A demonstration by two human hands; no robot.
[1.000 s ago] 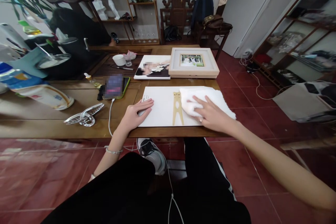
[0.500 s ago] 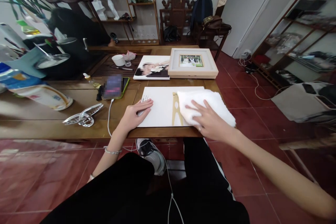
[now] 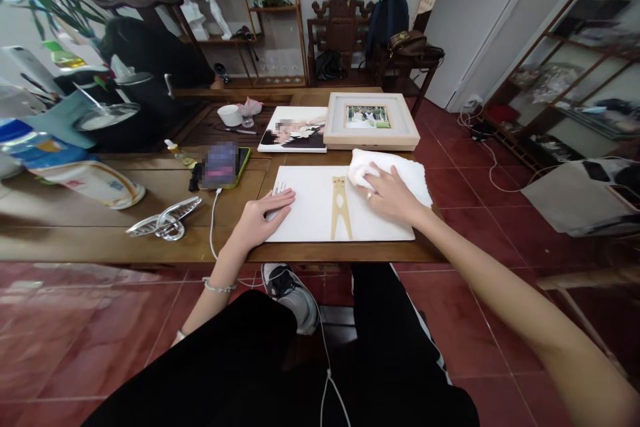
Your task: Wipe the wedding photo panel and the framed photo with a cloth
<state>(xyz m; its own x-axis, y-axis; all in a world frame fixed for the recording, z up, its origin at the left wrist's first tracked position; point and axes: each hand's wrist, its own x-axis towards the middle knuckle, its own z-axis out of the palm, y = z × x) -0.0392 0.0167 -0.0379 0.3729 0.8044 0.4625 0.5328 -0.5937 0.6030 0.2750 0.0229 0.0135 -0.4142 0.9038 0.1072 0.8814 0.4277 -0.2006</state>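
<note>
A white board (image 3: 310,210) with a tan wooden stand piece (image 3: 340,205) on it lies flat on the wooden table (image 3: 150,243). My left hand (image 3: 261,215) rests flat on the board's left edge, fingers stretched out, holding nothing. My right hand (image 3: 389,192) presses on a bunched white cloth (image 3: 385,170) at the board's far right corner, fingers bent over it.
Behind the board lie a framed photo (image 3: 370,120) and a photo print (image 3: 295,128). To the left are a phone (image 3: 223,165) on a white cable, a clear hair clip (image 3: 163,221), a small bottle (image 3: 176,152) and a white cup (image 3: 230,114). Shelves and a carved chair stand beyond.
My right hand has slid the cloth from the board's near right part away to its far right corner. The left hand has stayed on the board's left edge.
</note>
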